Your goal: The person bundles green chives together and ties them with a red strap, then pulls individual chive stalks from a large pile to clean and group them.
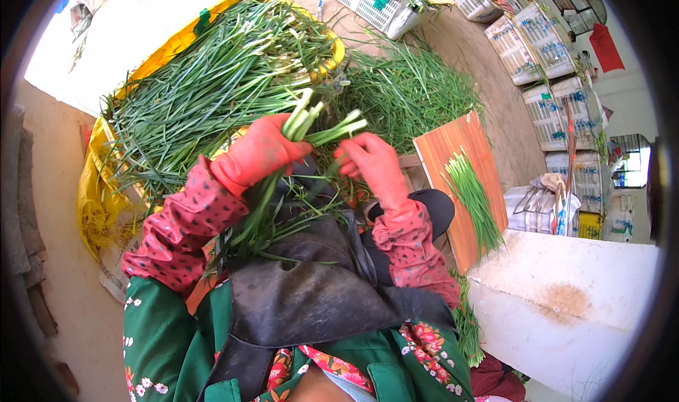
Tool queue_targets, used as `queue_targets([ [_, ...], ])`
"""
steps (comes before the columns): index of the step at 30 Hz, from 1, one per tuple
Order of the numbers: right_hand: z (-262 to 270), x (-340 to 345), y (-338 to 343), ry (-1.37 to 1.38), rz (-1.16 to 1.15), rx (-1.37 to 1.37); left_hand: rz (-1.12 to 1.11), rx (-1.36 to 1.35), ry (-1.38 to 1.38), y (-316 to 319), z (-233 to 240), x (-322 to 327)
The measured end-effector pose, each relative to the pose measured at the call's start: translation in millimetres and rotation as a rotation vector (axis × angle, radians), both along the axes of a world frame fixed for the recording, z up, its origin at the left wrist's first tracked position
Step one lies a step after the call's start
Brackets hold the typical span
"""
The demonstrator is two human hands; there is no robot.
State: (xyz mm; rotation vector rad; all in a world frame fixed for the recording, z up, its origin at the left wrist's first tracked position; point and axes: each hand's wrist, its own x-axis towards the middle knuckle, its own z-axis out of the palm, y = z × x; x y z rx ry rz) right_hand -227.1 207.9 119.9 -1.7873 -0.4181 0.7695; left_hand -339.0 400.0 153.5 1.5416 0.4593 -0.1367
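Note:
My left hand (262, 150), in a red rubber glove, grips a bunch of green leafy stalks that look like garlic chives (303, 116), pale ends up and leaves hanging over my dark apron (297, 301). Close to its right, my right hand (366, 160), gloved alike, is at a few stalks that splay out from the bunch; whether its fingers are closed on them is blurred. Beyond my hands lies a large heap of the same greens (212, 78) in a yellow-rimmed container (337, 51). A neat bundle of stalks (472, 205) rests on a wooden board (485, 163) at my right.
Loose greens (414, 89) lie on the floor behind my right hand. A white foam box (562, 290) stands at the right, with more greens (467, 322) beside it. White plastic crates (562, 110) are stacked at the far right, others (366, 1) at the back.

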Motion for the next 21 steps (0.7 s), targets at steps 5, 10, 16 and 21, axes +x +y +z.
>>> queue_targets([
  [5,-45,57,-73,-0.739,0.096,-0.855,0.013,-0.062,-0.012,18,2,-5],
  [10,29,8,-9,0.202,-0.006,0.129,-0.015,-0.088,0.030,2,-1,-4],
  [16,47,31,-16,-0.104,-0.157,0.086,-0.110,0.093,0.053,5,0,8],
  [21,100,112,-100,-0.369,-0.313,-0.099,0.017,0.551,-0.142,13,-4,-2],
])
